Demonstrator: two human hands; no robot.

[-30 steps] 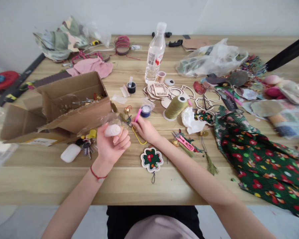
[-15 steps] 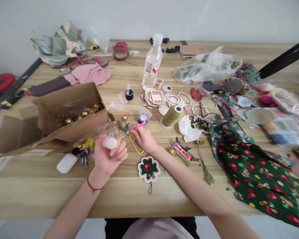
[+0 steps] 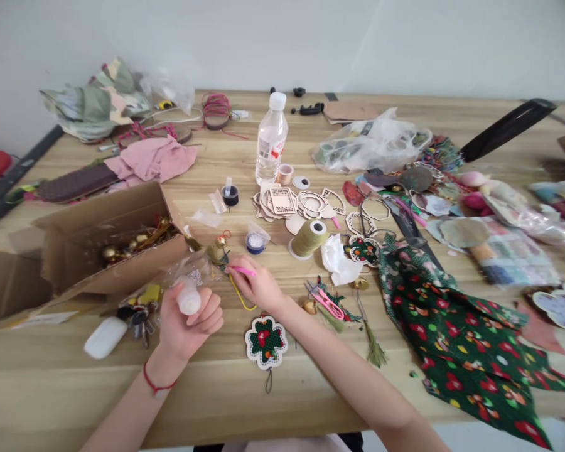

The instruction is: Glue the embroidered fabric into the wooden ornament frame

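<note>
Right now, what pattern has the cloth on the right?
Dark green cloth with red flowers, best in the head view.

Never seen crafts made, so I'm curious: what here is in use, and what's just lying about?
In use: white rounded piece, held by left hand; pink stick, held by right hand; yellow cord beside it.
Lying about: cardboard box, olive thread spool, pink snips, green floral fabric.

At 8 o'clock, white object (image 3: 189, 300) partly hidden by the left hand (image 3: 186, 328), its lower end out of sight. One end of the pink stick (image 3: 241, 271) hidden by the right hand (image 3: 257, 285). At 9 o'clock, cardboard box (image 3: 98, 251) cut off by the picture's left edge, its gold contents too small to tell. At 1 o'clock, plastic bag (image 3: 371, 145) with contents blurred through the film. At 4 o'clock, scalloped patterned piece (image 3: 561, 307) cut off by the right edge.
</note>
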